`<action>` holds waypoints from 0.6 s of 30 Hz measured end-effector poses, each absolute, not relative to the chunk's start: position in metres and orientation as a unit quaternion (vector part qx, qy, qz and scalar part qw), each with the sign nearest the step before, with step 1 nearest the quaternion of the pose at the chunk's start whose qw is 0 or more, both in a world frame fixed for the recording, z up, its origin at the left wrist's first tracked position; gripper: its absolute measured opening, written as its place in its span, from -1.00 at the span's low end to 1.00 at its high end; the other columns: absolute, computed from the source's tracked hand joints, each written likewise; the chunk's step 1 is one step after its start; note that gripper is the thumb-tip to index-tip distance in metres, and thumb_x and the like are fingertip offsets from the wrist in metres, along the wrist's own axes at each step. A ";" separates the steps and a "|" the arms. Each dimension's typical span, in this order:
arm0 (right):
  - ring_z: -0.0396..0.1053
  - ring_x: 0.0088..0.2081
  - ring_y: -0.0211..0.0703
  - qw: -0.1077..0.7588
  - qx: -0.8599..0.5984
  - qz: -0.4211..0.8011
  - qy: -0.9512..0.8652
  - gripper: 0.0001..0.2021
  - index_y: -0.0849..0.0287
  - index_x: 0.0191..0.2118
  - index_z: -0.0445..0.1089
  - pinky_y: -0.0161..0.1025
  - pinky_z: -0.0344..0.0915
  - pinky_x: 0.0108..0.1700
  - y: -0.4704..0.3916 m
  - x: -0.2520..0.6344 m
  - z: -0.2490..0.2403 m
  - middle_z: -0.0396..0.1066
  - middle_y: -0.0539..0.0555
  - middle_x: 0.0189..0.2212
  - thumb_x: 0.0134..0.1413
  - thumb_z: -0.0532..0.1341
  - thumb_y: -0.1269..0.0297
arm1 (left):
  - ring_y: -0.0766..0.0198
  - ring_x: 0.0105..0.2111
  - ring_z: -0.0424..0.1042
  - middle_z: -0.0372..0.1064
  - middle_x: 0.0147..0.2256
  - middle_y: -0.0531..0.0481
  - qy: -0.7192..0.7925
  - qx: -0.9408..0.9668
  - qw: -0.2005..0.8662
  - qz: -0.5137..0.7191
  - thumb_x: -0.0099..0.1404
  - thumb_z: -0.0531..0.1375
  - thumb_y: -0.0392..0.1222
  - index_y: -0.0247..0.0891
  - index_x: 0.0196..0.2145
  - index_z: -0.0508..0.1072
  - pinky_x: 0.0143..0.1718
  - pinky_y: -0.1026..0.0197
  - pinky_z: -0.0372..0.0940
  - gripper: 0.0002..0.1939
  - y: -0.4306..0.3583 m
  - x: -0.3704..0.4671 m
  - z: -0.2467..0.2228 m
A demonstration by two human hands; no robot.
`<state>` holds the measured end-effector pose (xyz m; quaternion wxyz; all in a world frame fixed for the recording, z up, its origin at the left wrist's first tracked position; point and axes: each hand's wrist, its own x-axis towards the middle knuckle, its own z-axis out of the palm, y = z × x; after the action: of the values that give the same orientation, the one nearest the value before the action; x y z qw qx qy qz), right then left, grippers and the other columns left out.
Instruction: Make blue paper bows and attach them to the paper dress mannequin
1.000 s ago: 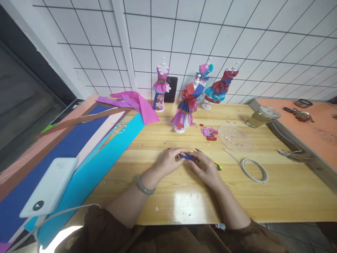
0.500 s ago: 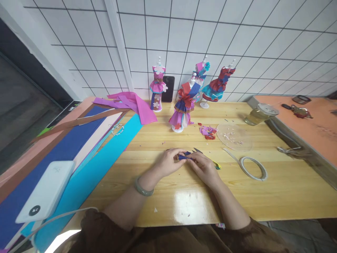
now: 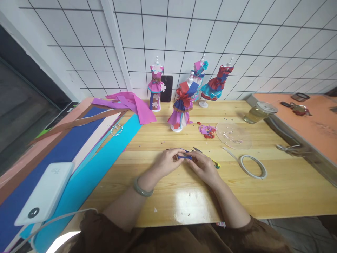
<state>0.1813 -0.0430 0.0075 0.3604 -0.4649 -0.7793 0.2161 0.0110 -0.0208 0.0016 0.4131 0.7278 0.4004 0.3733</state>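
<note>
Between my two hands, low over the wooden table, is a small piece of dark blue crepe paper (image 3: 186, 157). My left hand (image 3: 170, 161) pinches its left end, and my right hand (image 3: 202, 165) grips the right end; the fingers partly cover it. Scissors (image 3: 216, 164) with yellow-and-black handles lie just behind my right hand, partly hidden by it. Beyond the hands stands a small dress form (image 3: 181, 105) in a red, blue and pink paper dress.
More dressed forms (image 3: 156, 88) stand by the tiled wall, near a phone (image 3: 166, 88). Coloured paper sheets (image 3: 105, 165) and a white power bank (image 3: 44, 193) cover the left. At right are a tape roll (image 3: 253, 167), a clear dish (image 3: 233, 135), paper scraps (image 3: 207, 131) and a lidded cup (image 3: 259, 113).
The blue paper between my fingers now looks flatter and straighter. Both hands stay in nearly the same place; the view has shifted very slightly.
</note>
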 end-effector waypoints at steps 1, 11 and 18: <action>0.34 -0.32 -0.17 0.360 -0.461 0.215 -0.782 -0.79 0.14 -0.18 0.33 -0.21 0.31 -0.33 -0.043 0.182 0.008 0.37 0.12 -0.32 0.06 0.07 0.27 | 0.37 -0.36 0.37 0.42 -0.30 0.02 0.402 0.729 0.408 0.375 0.09 0.10 -0.33 -0.21 -0.19 0.36 -0.32 0.32 0.25 -0.71 -0.021 0.011 0.001; 0.34 -0.32 -0.16 0.347 -0.457 0.192 -0.796 -0.82 0.14 -0.26 0.34 -0.18 0.32 -0.29 -0.043 0.181 0.008 0.37 0.12 -0.37 0.08 0.03 0.29 | 0.29 -0.29 0.33 0.39 -0.35 -0.01 0.408 0.773 0.338 0.348 0.14 0.08 -0.23 -0.19 -0.33 0.45 -0.22 0.23 0.22 -0.83 -0.021 0.008 -0.002; 0.34 -0.32 -0.17 0.344 -0.462 0.167 -0.800 -0.86 0.14 -0.28 0.34 -0.20 0.32 -0.31 -0.043 0.182 0.002 0.37 0.10 -0.37 0.06 0.06 0.33 | 0.33 -0.36 0.31 0.37 -0.40 0.00 0.412 0.769 0.349 0.343 0.15 0.06 -0.22 -0.21 -0.37 0.44 -0.32 0.29 0.21 -0.83 -0.018 0.008 -0.007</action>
<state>0.1815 -0.0430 0.0021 0.3438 -0.4624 -0.8000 0.1671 0.0084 -0.0183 -0.0068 0.3489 0.7691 0.4115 0.3427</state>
